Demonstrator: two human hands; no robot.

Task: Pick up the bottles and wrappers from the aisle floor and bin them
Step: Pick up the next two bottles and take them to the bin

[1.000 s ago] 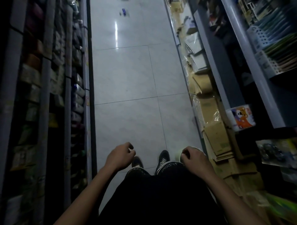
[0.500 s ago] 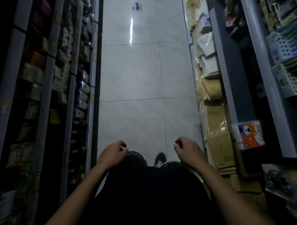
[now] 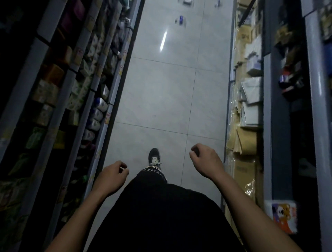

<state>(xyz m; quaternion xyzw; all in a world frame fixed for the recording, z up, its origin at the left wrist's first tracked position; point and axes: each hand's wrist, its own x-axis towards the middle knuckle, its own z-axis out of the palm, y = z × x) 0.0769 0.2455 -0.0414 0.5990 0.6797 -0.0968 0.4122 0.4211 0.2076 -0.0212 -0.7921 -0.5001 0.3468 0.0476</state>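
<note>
Far up the grey tiled aisle lies a small blue-labelled bottle (image 3: pixel 181 19), blurred by motion. Beyond it, at the top edge, I see a pale wrapper or packet (image 3: pixel 187 2) and another small item (image 3: pixel 218 3), too blurred to identify. My left hand (image 3: pixel 112 175) hangs low at the centre left with its fingers curled shut and nothing in it. My right hand (image 3: pixel 206 162) is a little higher at the centre right, also loosely curled and empty. Both hands are far from the litter. One black shoe (image 3: pixel 154 156) is stepping forward between them.
Stocked shelves (image 3: pixel 86 93) of boxes and bottles line the left side. On the right, cardboard and plastic-wrapped stock (image 3: pixel 246 115) stands along the shelf base, with a cartoon-printed pack (image 3: pixel 281 218) nearer me. The tiled floor (image 3: pixel 161 93) runs between them. No bin is visible.
I have walked forward along the aisle. The blue bottle sits lower in view and more litter has appeared beyond it. My right hand has risen; both stay curled and empty.
</note>
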